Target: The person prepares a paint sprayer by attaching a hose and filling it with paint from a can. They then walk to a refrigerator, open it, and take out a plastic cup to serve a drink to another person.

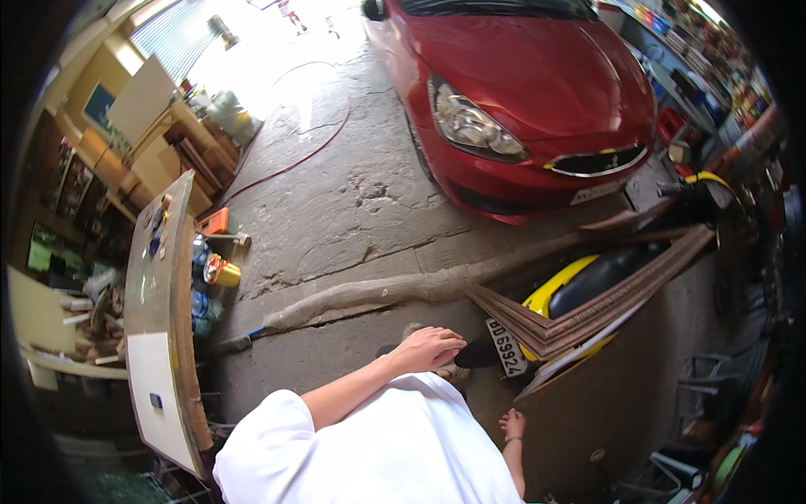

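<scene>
Right grip point(512, 423), open and empty, is hanging nearest the brown frame point(621, 294); left grip point(426, 348) is resting open. Frame is lying above-right, right of centre, long axis slanting toward upper right.

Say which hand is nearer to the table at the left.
Left. The left hand is right of the table, apart from it; the right hand is farther right, lower in view.
</scene>
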{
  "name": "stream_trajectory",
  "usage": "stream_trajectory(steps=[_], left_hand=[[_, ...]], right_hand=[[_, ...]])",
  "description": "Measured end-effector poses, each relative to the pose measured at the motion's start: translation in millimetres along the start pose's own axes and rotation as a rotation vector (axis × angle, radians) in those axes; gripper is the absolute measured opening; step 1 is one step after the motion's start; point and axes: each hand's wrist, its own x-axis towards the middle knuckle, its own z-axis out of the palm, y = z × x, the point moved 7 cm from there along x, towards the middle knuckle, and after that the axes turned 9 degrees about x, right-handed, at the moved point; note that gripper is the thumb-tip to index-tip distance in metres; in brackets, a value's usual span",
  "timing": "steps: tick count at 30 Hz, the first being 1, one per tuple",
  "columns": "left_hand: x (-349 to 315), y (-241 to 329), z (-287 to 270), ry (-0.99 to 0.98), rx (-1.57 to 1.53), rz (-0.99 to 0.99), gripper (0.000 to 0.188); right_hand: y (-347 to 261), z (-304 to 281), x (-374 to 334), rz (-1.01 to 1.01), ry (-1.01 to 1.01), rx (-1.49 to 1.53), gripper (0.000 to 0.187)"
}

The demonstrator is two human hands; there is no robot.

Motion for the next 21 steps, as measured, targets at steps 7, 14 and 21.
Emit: stream_trajectory(steps=[7, 14, 21], left_hand=[[-56, -47, -5, 0.105, -0.015, -0.134, 0.023], [-156, -112, -38, 0.313, 0.002, -0.262, 0.018], [-303, -198, -56, 0.383, -0.056, -0.621, 0.023]], right_hand=[[-33, 81, -16, -0.108, -0.188, -0.159, 0.034], [10, 138, 19, -0.264, -0.395, -0.589, 0.039], [-5, 220, 13, -0.541, -0.541, -0.868, 0.042]])
